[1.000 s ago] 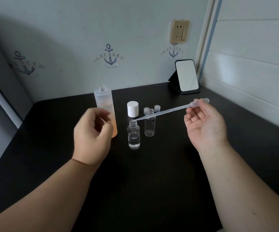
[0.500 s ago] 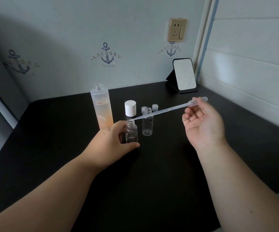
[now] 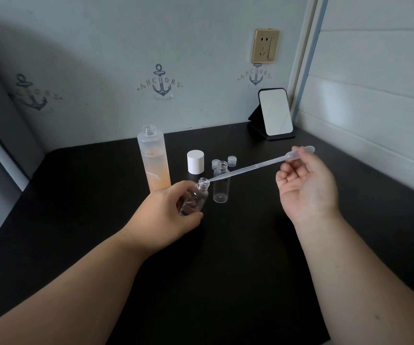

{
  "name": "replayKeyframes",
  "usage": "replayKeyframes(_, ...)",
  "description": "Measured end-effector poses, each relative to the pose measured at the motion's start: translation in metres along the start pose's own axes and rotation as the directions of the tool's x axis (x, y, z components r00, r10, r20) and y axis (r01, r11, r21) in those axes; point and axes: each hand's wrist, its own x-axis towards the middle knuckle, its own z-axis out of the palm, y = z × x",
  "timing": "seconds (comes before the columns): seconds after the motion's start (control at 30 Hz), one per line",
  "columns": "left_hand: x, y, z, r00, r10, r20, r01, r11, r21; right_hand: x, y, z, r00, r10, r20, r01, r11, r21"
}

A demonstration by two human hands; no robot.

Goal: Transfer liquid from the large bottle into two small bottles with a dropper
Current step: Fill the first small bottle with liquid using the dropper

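Head view: the left hand (image 3: 168, 212), which a second ago hung free in front of the large bottle (image 3: 154, 160), has come down onto the near small bottle (image 3: 194, 197), wrapped its fingers (image 3: 196, 216) round it and tipped it so its open neck leans right, toward the dropper (image 3: 250, 168); the dropper tip now sits at the lip of that neck, so this looks like the moment just before or during a squeeze into the first bottle, steadied by hand; the right hand (image 3: 305, 188) pinches the dropper's bulb end between thumb and fingertips, the other fingers loosely curled; the second small bottle (image 3: 221, 183) stands upright just right of the tilted one and appears empty, so roughly half the task seems left; the large bottle is tall, frosted, uncapped, peach liquid in its lower part; its white cap (image 3: 195, 161) is a smooth squat cylinder; two small ribbed clear caps (image 3: 232, 161) lie beyond; the small bottles are clear, round, glossy; the desk (image 3: 226, 257) is matte black.
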Motion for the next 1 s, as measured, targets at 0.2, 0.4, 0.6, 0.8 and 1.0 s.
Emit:
replayKeyframes(0.2, 0.0005, -0.0037, 0.0012, 1.0, -0.007, 0.003, 0.007, 1.0, -0.026, 0.0016, 0.0013, -0.0014, 1.0, -0.003, 0.023, 0.003, 1.0, -0.003)
replayKeyframes(0.4, -0.0006, 0.0005, 0.0001, 1.0, 0.004, -0.008, -0.004, 0.999, -0.043, 0.0021, 0.0003, -0.0031, 0.999, -0.001, 0.034, 0.001, 1.0, -0.009)
replayKeyframes(0.6, -0.0015, 0.0031, -0.0017, 1.0, 0.008, -0.004, -0.008, 0.999, -0.05, 0.003, 0.0008, -0.0029, 1.0, -0.002, 0.006, 0.002, 0.999, -0.032)
replayKeyframes(0.8, -0.0013, 0.0044, -0.0028, 1.0, 0.017, 0.008, -0.017, 0.998, -0.056, 0.0028, 0.0001, -0.0045, 1.0, -0.018, -0.005, 0.018, 0.999, -0.046)
replayKeyframes(1.0, -0.001, 0.0016, -0.0026, 1.0, -0.001, 0.005, 0.001, 0.998, -0.059, 0.0017, -0.0013, -0.0042, 1.0, -0.029, 0.002, 0.029, 0.996, -0.084)
